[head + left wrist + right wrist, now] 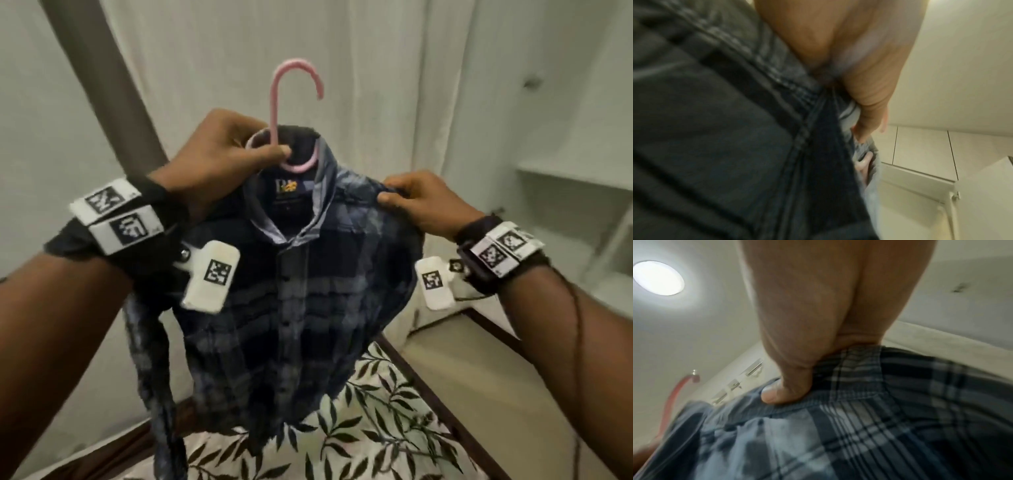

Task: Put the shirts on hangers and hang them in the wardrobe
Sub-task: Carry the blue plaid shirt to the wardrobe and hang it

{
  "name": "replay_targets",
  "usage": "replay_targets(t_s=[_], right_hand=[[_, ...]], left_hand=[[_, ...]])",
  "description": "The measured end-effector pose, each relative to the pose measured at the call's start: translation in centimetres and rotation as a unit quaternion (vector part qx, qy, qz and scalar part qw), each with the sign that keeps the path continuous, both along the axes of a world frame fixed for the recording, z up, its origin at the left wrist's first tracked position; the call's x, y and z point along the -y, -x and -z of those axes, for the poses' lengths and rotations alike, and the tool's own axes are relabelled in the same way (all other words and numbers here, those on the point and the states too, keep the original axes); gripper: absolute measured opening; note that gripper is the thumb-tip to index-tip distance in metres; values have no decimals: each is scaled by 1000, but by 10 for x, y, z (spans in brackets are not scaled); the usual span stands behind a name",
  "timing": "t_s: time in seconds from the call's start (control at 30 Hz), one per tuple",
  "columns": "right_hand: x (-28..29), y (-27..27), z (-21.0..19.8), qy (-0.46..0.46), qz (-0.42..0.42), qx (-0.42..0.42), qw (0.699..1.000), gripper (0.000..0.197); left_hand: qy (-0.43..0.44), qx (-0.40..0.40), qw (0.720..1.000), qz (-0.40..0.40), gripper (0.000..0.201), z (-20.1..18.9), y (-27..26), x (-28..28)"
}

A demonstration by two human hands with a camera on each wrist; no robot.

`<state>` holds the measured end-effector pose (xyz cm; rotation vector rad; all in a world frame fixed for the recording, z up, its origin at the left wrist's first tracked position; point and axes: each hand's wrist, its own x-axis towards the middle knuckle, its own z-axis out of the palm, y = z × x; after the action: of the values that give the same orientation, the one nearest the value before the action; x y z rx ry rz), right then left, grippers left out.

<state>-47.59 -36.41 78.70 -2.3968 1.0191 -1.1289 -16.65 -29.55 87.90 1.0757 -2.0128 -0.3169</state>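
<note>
Your left hand (219,150): fingers curled round the neck of the pink hanger (294,113), pinching it just below the hook and carrying the load.
Your right hand (414,202): thumb and fingers pinch the shoulder seam of the plaid shirt (294,294); the right wrist view shows the thumb pressed onto the fabric there.
Shirt: already draped on the hanger, buttoned front towards you, collar round the hanger neck, one sleeve dangling at your left, held up above the leaf-print bedspread (370,431).
Step in hand: seating the shoulder on the hanger arm, by my reading; hanging is not yet done.
Next move: let go of the shoulder once it sits square, then carry the hook to a rail.
Beyond: pale cupboard panels (376,68) and white shelves (575,178) at right; no rail shows.
</note>
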Motion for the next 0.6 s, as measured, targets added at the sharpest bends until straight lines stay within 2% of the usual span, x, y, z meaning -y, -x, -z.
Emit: replay_targets(t_s=[0.07,0.23,0.33,0.4,0.5,0.6], right_hand=[[-3,30,17,-46,-13,38,998,46],[4,113,32,-38,49,59,996,39],[18,180,32,-17,91,74,993,33],[27,224,32,-17,107,83,991,30],[36,279,32,-20,154,90,984,29],[46,327,35,-11,217,96,971,30]], left_hand=[[-30,-7,999,25,54,12,21,5],[-143,72,984,76,62,47,66,23],[-117,90,988,47,66,74,97,40],[-132,53,989,38,55,86,130,49],[-229,-45,966,108,28,96,200,50],[-266,-147,940,158,25,107,268,54]])
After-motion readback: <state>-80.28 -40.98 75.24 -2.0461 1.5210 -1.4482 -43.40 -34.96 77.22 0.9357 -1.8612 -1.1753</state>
